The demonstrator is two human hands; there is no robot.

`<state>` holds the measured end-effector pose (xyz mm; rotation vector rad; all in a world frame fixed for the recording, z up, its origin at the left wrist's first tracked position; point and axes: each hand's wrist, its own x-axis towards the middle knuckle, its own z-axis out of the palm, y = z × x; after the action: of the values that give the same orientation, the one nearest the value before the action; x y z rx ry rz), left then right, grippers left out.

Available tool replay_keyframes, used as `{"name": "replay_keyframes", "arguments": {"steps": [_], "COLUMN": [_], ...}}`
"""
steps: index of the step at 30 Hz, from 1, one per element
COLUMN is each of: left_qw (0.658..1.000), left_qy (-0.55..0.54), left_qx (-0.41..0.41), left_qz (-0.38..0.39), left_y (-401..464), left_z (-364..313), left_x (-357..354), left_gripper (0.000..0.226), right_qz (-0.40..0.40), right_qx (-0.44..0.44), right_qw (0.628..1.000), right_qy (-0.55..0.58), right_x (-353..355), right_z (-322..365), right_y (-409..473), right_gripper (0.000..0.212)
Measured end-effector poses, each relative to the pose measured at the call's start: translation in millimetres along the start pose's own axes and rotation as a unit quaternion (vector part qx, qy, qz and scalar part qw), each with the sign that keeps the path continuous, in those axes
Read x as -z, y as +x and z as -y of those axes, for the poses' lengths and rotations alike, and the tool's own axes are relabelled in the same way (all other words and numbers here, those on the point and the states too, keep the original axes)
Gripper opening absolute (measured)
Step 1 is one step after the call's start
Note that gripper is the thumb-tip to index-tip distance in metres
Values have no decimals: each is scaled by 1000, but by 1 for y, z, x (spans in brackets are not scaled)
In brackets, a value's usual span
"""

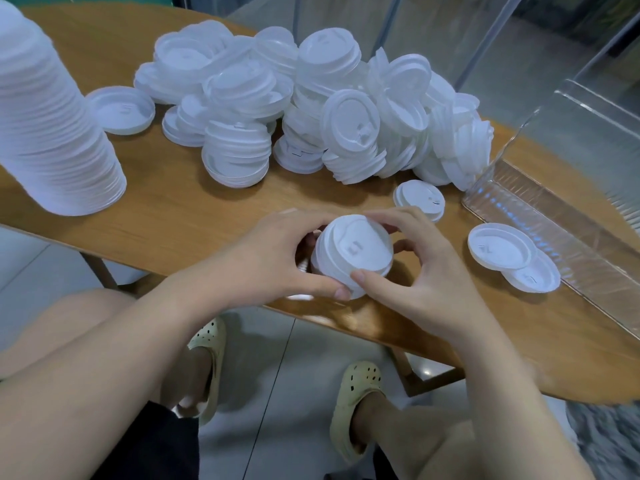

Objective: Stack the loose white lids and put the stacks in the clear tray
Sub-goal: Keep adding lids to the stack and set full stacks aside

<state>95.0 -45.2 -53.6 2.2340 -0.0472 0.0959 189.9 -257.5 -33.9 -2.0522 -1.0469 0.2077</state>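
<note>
1. At the table's [166,216] left edge I see a tall stack of lids [52,133] lying tilted; if I bump it, it may roll or slide off that edge.
2. Across the far side sprawls the loose heap of white lids [294,109], many leaning on each other. I judge that pulling one from low down would send others sliding toward the near edge.
3. My left hand [273,258] curls round the left side of a small stack [353,258], thumb on its near rim, right at the near edge.
4. My right hand [422,271] grips the same stack from the right, thumb on the near rim too. The stack overhangs the edge, so I reckon a loose grip or a crooked lid would drop pieces to the floor.
5. Near the right edge lie a few single lids [498,247], just beside the clear tray [554,230], which looks empty as far as I can tell. Its clear wall is hard to read; I could clip it while loading.
</note>
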Motion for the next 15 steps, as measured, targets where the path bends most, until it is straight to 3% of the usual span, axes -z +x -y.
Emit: {"name": "replay_keyframes", "arguments": {"steps": [15], "left_qw": [1000], "left_qy": [0], "left_qx": [13], "left_qz": [11], "left_y": [-2], "left_z": [-1], "left_x": [2], "left_gripper": [87], "right_qz": [12], "right_qx": [-15], "right_qw": [1000], "right_qy": [-12], "right_x": [-3], "right_z": [2], "right_y": [-1], "right_gripper": [68]}}
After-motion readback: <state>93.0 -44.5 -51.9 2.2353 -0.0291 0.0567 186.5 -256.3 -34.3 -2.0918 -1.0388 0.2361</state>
